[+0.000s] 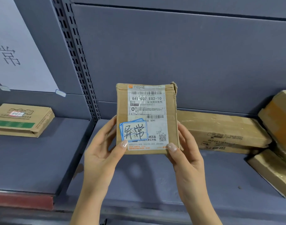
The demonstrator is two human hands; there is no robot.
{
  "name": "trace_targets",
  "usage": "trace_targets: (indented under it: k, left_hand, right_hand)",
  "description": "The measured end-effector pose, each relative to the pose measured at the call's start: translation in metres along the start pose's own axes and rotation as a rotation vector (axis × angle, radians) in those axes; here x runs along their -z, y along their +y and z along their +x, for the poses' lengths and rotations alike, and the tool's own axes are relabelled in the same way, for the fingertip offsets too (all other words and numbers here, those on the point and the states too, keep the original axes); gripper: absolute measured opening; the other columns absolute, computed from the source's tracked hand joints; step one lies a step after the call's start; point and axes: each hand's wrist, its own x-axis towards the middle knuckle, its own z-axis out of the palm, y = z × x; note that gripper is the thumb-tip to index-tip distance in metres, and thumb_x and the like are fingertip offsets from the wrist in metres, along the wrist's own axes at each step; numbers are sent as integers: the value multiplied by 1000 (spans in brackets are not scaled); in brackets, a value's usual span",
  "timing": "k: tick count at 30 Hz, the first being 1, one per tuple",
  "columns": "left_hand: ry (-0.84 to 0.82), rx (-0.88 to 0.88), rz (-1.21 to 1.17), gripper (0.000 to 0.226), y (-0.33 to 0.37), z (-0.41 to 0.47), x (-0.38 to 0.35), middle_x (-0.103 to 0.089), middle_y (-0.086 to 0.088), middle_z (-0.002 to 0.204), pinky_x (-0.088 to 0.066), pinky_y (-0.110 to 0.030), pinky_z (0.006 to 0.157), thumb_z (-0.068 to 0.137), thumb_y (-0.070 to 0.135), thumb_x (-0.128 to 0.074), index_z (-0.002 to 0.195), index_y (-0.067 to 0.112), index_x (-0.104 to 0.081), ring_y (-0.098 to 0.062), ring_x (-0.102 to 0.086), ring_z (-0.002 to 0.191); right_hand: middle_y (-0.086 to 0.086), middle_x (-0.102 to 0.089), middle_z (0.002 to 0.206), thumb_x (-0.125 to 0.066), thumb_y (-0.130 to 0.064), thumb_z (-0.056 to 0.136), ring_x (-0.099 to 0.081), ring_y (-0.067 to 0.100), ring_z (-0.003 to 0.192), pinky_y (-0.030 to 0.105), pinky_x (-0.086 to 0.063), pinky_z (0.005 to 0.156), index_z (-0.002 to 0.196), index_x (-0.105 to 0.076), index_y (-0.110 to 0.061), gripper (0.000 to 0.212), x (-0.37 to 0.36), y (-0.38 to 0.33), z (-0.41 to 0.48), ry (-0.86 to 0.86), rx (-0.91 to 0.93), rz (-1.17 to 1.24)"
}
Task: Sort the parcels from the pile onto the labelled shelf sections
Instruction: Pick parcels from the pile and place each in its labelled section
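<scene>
A small brown cardboard parcel (146, 117) is held upright in front of me, its white shipping label and a blue-bordered handwritten sticker facing the camera. My left hand (103, 153) grips its lower left edge, thumb on the front. My right hand (186, 155) grips the lower right edge the same way. The parcel hovers above the grey shelf (139, 176), just right of the perforated upright post (79, 62). A white paper sign (17, 51) with handwritten characters is taped to the back panel of the left section.
A flat cardboard box with a green stripe (22, 120) lies on the left shelf section. On the right section sit a long flat carton (220, 129) and two more taped boxes (275, 171) at the far right edge.
</scene>
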Motion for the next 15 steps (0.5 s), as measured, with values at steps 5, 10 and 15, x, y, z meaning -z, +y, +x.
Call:
trace_targets:
  k: [5,10,15]
  left_hand:
    - [42,90,119,69,-6,-15,15,-64,9,130,-45,-33,104,63,40,-77,128,29,-57,-9,-56,125]
    - [86,161,186,74,-6,-37,31,-60,15,134,-43,-24,104,63,43,-73,133,32,-53,-3,-51,128]
    - [156,166,232,72,-3,-56,38,-58,16,135,-45,-33,106,66,44,-72,134,33,-52,-3,-50,129]
  right_hand:
    - [-6,-68,128,-72,-37,69,-64,15,118,25,-55,87,121,-67,-34,52,0,15,-5,-24,-130,23]
    - [-8,-69,125,-70,-28,79,-65,13,116,24,-55,86,127,-61,-27,49,-6,26,-13,-111,-241,-9]
    - [-9,-70,122,-76,-24,81,-67,10,110,21,-54,80,125,-63,-28,46,-10,30,-18,-180,-308,-28]
